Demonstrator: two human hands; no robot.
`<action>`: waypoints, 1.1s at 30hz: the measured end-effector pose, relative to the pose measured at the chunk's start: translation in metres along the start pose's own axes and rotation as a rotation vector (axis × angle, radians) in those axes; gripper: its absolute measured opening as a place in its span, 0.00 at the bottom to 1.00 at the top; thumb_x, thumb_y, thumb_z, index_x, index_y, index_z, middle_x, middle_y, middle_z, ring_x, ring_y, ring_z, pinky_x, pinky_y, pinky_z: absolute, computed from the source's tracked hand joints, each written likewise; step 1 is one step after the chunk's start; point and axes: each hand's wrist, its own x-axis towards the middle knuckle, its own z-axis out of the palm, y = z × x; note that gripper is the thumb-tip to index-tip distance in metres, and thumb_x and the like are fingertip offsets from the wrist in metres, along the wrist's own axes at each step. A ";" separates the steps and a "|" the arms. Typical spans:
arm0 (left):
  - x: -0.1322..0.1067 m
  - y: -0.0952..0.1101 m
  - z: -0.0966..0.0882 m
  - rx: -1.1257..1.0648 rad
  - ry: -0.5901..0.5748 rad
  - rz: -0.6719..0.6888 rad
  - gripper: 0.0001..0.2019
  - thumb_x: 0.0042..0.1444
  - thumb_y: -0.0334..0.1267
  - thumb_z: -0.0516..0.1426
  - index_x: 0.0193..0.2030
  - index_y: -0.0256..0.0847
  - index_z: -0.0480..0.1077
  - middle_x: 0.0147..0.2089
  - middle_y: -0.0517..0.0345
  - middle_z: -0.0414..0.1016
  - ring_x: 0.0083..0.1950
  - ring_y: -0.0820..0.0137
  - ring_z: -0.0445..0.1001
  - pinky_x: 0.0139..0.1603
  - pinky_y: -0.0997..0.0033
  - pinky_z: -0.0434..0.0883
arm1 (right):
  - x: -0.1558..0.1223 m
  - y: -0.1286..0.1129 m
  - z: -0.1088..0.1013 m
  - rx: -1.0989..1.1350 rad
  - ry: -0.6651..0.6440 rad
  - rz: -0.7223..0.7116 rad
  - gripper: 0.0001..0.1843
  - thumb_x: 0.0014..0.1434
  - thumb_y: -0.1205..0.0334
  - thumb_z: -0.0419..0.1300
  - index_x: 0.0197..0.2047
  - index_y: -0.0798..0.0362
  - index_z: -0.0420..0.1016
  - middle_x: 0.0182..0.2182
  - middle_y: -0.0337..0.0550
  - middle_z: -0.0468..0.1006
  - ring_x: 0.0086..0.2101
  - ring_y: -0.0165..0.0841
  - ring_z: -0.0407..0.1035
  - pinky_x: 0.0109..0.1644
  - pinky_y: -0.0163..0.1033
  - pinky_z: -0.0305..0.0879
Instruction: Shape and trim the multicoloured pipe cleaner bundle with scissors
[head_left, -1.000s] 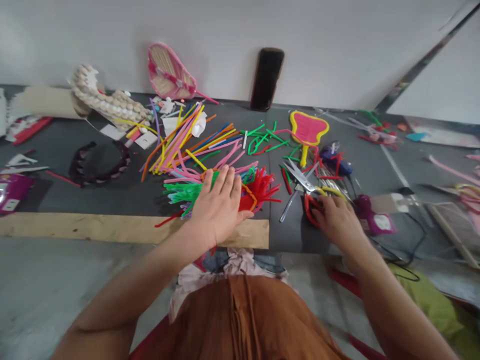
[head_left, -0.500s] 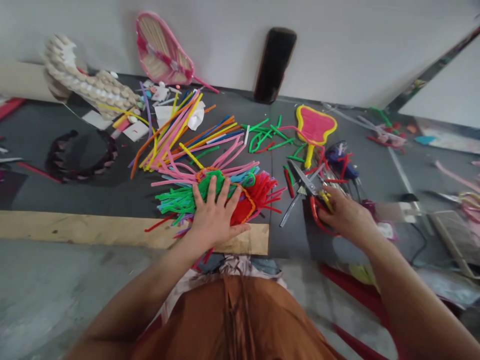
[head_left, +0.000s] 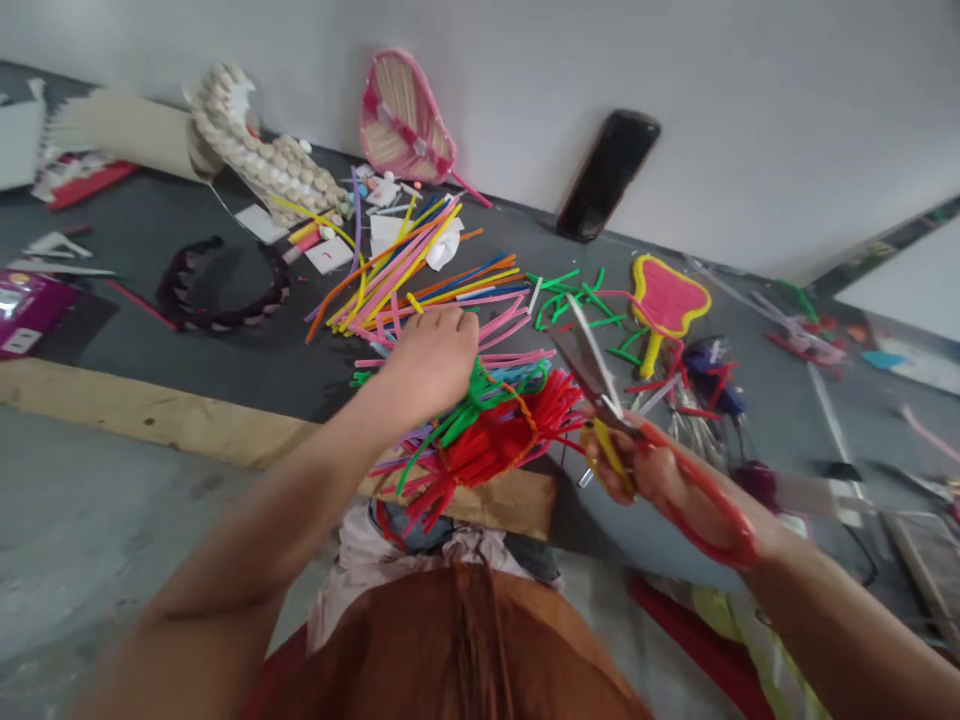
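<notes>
Far left there's a purple pack on the dark table, with a cardboard roll further back and a red strip just in front of it. Next comes a dark headband, then a knobbly beige piece behind it, and a pink fan leaning on the wall. In front of the fan is a messy pile of loose stems, mostly pink, yellow, orange and blue.

Around the middle you've got the left hand, fingers curled down onto the green part of the bundle. Fingertips are hidden, so can't tell if it's actually pinching anything. The bundle lies at the near edge of the table, partly over a wooden board, red strands pointing toward the person, green, pink and blue ones behind, plus an orange twist running along it.

Phone's propped on the wall, some green stems in front of it. Then the scissors: the right hand has them, fingers wrapped round the handles, red loop back over the wrist. Blades are a bit apart, tips up, just beside the bundle. Behind them sits a pink paddle with yellow trim, and a blue tool right of that.
</notes>
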 end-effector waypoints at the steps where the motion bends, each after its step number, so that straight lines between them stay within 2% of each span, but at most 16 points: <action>1: 0.012 -0.008 -0.005 0.022 -0.068 -0.021 0.17 0.64 0.33 0.50 0.57 0.31 0.70 0.59 0.36 0.73 0.64 0.49 0.68 0.63 0.47 0.63 | 0.008 -0.003 0.006 0.100 -0.085 0.033 0.27 0.69 0.39 0.43 0.59 0.41 0.69 0.37 0.43 0.75 0.26 0.32 0.65 0.27 0.39 0.69; 2: 0.023 -0.015 -0.009 0.019 -0.163 -0.023 0.17 0.64 0.38 0.54 0.55 0.34 0.71 0.58 0.38 0.74 0.63 0.48 0.69 0.62 0.45 0.64 | 0.015 -0.004 0.011 0.200 -0.154 0.072 0.26 0.69 0.39 0.44 0.60 0.42 0.68 0.38 0.43 0.73 0.26 0.31 0.63 0.27 0.38 0.68; 4: 0.042 -0.026 -0.011 -0.027 -0.355 -0.005 0.23 0.58 0.48 0.60 0.56 0.37 0.71 0.60 0.40 0.74 0.61 0.47 0.70 0.60 0.44 0.65 | 0.026 -0.006 0.017 0.304 -0.201 0.116 0.27 0.68 0.39 0.46 0.60 0.44 0.68 0.34 0.41 0.70 0.25 0.30 0.61 0.27 0.38 0.66; 6: 0.055 -0.034 -0.010 -0.077 -0.472 0.010 0.30 0.52 0.52 0.64 0.57 0.37 0.70 0.59 0.39 0.74 0.59 0.47 0.72 0.58 0.47 0.67 | 0.031 -0.007 0.018 0.295 -0.203 0.116 0.29 0.67 0.37 0.48 0.60 0.46 0.69 0.28 0.38 0.67 0.24 0.30 0.59 0.26 0.37 0.65; 7: 0.060 -0.037 -0.009 -0.091 -0.503 0.011 0.30 0.50 0.52 0.64 0.56 0.36 0.71 0.57 0.40 0.76 0.57 0.48 0.74 0.55 0.50 0.68 | 0.032 -0.008 0.015 0.277 -0.185 0.108 0.30 0.66 0.36 0.49 0.60 0.47 0.69 0.27 0.38 0.67 0.24 0.31 0.61 0.27 0.37 0.65; 9: 0.064 -0.041 -0.009 -0.118 -0.572 0.028 0.25 0.49 0.50 0.65 0.51 0.37 0.75 0.48 0.46 0.81 0.48 0.54 0.78 0.48 0.60 0.70 | 0.029 -0.008 0.006 0.237 -0.120 0.096 0.32 0.63 0.35 0.53 0.62 0.45 0.69 0.30 0.41 0.72 0.28 0.33 0.66 0.30 0.38 0.69; 12: 0.063 -0.045 -0.012 -0.173 -0.686 0.078 0.13 0.46 0.42 0.64 0.39 0.41 0.79 0.37 0.57 0.83 0.38 0.65 0.78 0.38 0.71 0.68 | 0.018 -0.008 -0.015 0.204 0.001 0.107 0.33 0.58 0.35 0.60 0.63 0.40 0.69 0.40 0.47 0.78 0.36 0.38 0.73 0.37 0.41 0.74; 14: 0.060 -0.047 -0.014 -0.196 -0.720 0.095 0.10 0.43 0.39 0.65 0.35 0.42 0.78 0.36 0.60 0.82 0.38 0.67 0.76 0.36 0.73 0.66 | 0.010 -0.006 -0.025 0.195 0.043 0.132 0.34 0.56 0.35 0.62 0.62 0.38 0.70 0.43 0.48 0.79 0.38 0.40 0.74 0.39 0.43 0.75; 16: 0.058 -0.049 -0.015 -0.224 -0.749 0.096 0.11 0.40 0.38 0.65 0.34 0.43 0.77 0.35 0.61 0.82 0.38 0.67 0.75 0.37 0.73 0.65 | 0.001 -0.004 -0.030 0.193 0.058 0.161 0.33 0.56 0.35 0.62 0.62 0.37 0.70 0.44 0.49 0.79 0.37 0.40 0.74 0.39 0.43 0.76; 19: 0.057 -0.055 -0.011 -0.297 -0.824 0.068 0.14 0.37 0.40 0.67 0.34 0.42 0.75 0.31 0.61 0.80 0.35 0.67 0.74 0.36 0.72 0.64 | -0.010 -0.003 -0.027 0.181 0.025 0.222 0.34 0.56 0.35 0.61 0.63 0.39 0.70 0.43 0.48 0.80 0.36 0.39 0.74 0.39 0.42 0.76; 23: 0.050 -0.065 -0.006 -0.422 -0.921 0.019 0.12 0.37 0.43 0.67 0.28 0.41 0.73 0.25 0.61 0.76 0.29 0.69 0.70 0.31 0.71 0.62 | -0.021 0.001 -0.018 0.188 -0.003 0.277 0.36 0.55 0.36 0.62 0.64 0.41 0.70 0.47 0.48 0.79 0.42 0.42 0.75 0.43 0.43 0.77; 25: 0.043 -0.069 -0.005 -0.558 -0.979 -0.013 0.12 0.37 0.44 0.67 0.24 0.41 0.71 0.22 0.63 0.72 0.25 0.71 0.66 0.28 0.71 0.59 | -0.026 0.003 -0.016 0.211 -0.008 0.281 0.36 0.55 0.36 0.63 0.63 0.40 0.71 0.49 0.48 0.79 0.44 0.43 0.75 0.44 0.44 0.76; 27: 0.034 -0.069 -0.004 -0.744 -1.021 -0.070 0.14 0.35 0.44 0.68 0.19 0.40 0.69 0.18 0.64 0.67 0.22 0.73 0.61 0.26 0.71 0.56 | -0.032 0.006 -0.013 0.237 -0.005 0.265 0.34 0.56 0.37 0.63 0.63 0.38 0.71 0.47 0.46 0.79 0.41 0.41 0.75 0.41 0.42 0.76; 30: 0.022 -0.067 -0.003 -0.918 -1.002 -0.133 0.15 0.34 0.43 0.70 0.17 0.40 0.69 0.17 0.64 0.65 0.21 0.74 0.59 0.25 0.72 0.54 | -0.040 0.010 -0.011 0.258 0.013 0.233 0.30 0.58 0.38 0.61 0.62 0.36 0.71 0.43 0.43 0.79 0.37 0.36 0.74 0.37 0.38 0.75; 33: 0.015 -0.069 -0.007 -0.972 -0.936 -0.143 0.13 0.37 0.42 0.69 0.17 0.40 0.70 0.17 0.63 0.66 0.21 0.74 0.62 0.24 0.73 0.57 | -0.044 0.018 -0.013 0.144 0.068 0.262 0.32 0.58 0.38 0.61 0.63 0.39 0.70 0.42 0.45 0.80 0.34 0.36 0.74 0.35 0.38 0.74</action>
